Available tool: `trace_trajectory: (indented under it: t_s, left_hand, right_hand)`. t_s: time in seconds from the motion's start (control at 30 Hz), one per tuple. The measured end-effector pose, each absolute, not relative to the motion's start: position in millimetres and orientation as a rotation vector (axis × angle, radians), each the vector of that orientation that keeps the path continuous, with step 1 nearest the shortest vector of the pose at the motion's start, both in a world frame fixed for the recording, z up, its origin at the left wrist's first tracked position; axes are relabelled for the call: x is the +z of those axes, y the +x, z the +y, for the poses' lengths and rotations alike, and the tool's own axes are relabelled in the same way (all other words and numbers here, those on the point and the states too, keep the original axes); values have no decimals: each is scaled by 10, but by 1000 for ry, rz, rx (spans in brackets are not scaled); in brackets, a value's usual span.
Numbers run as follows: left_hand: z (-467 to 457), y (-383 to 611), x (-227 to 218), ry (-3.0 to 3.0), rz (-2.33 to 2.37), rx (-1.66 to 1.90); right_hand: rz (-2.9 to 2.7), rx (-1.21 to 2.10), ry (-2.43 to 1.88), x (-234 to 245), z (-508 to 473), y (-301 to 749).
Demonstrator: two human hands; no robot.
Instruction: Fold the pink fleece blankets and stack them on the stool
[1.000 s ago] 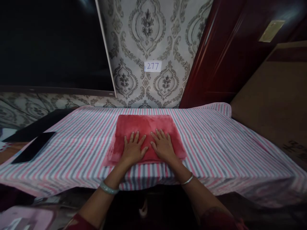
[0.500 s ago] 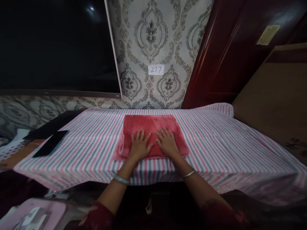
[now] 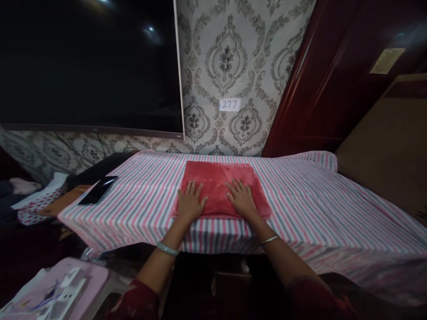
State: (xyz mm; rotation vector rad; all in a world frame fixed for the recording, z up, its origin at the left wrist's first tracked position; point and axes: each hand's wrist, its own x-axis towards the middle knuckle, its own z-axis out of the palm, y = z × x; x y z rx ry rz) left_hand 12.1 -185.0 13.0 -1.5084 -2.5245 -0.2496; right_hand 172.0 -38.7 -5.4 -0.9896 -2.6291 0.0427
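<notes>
A folded red plush cloth [image 3: 216, 178], perhaps a towel or small blanket, lies flat near the front edge of the table. My left hand [image 3: 191, 202] rests palm down on its left part, fingers spread. On the right part lies my right hand [image 3: 242, 199], also flat with its fingers apart. Neither hand grips the fabric. Under the cloth is a striped tablecloth [image 3: 300, 200] in pink, grey and white.
A black phone [image 3: 98, 191] lies on the table's left end. Behind stand a large television [image 3: 90, 66] and a wall label reading 277 [image 3: 229, 104]. A cardboard box [image 3: 387, 138] is at the right. Low at the left is a pink stool [image 3: 95, 275] with a power strip [image 3: 65, 293].
The view has shifted, so the scene sits further right. My left hand has moved toward the cloth's left edge, further from my right. The cloth's left side looks flatter and neater.
</notes>
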Motion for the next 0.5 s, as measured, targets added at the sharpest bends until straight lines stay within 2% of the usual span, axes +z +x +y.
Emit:
trace_trajectory:
  t_s: [0.27, 0.5]
  left_hand:
    - [-1860, 52, 77, -1526, -2525, -183]
    - [-1651, -59, 551, -1573, -2553, -152]
  right_hand:
    - [-2623, 102, -978, -68, -373, 1711]
    - [-2662, 408, -953, 304, -33, 1674]
